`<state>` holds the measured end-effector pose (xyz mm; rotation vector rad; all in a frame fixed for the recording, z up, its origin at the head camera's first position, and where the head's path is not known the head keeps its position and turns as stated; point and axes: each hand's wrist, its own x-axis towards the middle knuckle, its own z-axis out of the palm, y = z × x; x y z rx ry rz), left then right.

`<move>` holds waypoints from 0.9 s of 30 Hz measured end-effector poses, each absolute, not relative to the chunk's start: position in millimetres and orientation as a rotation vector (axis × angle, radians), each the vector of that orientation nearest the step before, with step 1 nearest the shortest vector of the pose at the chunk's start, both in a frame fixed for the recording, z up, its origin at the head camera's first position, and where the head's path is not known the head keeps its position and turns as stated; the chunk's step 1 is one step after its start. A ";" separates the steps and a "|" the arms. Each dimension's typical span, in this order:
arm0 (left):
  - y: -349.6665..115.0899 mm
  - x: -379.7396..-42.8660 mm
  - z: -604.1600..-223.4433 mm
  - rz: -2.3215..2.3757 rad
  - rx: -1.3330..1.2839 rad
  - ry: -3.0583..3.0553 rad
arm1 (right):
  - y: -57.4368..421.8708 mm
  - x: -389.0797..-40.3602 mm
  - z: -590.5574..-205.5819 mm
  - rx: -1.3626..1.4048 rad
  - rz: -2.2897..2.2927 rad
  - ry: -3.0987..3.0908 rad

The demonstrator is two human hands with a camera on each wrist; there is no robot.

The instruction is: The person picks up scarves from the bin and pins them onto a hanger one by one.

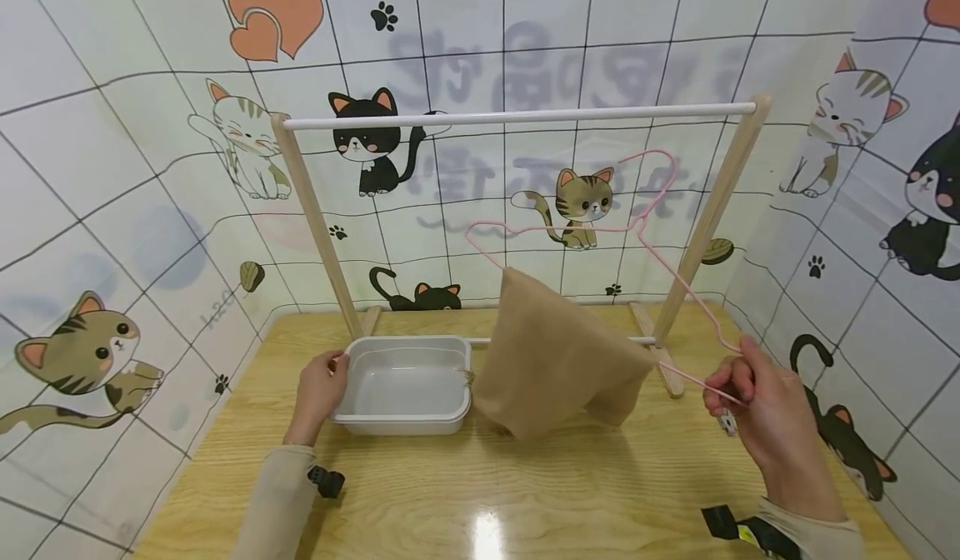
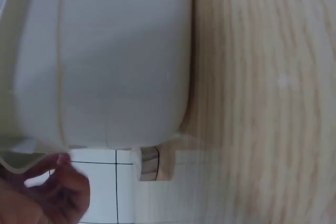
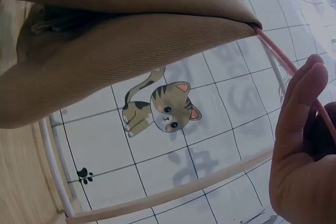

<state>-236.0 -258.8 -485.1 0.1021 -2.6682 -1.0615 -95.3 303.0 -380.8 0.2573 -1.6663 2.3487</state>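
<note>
A pink wire hanger [image 1: 678,277] is held tilted by my right hand [image 1: 776,427], which grips its lower right corner. Over its bottom bar hangs a brown cloth [image 1: 562,360], a fold of it showing large in the right wrist view, where the cloth [image 3: 131,45] reaches close to the fingers. My left hand [image 1: 321,389] pinches the left rim of a white plastic tub [image 1: 405,422] on the table. In the left wrist view the tub's side [image 2: 110,66] fills much of the picture, with the curled fingers at its corner. A small frayed bit shows at the tub's right rim.
Behind stands a wooden drying rack with a white top rod [image 1: 517,116], its posts [image 1: 708,222] rising left and right. The wooden table [image 1: 405,502] meets walls covered in cat-print tile sheeting [image 1: 465,10].
</note>
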 end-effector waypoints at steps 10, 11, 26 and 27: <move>-248.8 -223.1 -466.0 -1.068 0.114 -2.298 | 306.5 -100.5 -381.8 0.329 2.240 -1.837; -244.9 -220.3 -462.2 -1.081 0.090 -2.267 | 306.1 -101.9 -381.8 0.336 2.233 -1.854; -171.4 -182.9 -417.7 -1.227 -0.471 -2.253 | 306.4 -124.0 -379.3 0.614 2.208 -1.918; -167.6 -182.5 -415.0 -1.259 -0.470 -2.252 | 306.3 -125.3 -378.9 0.630 2.208 -1.926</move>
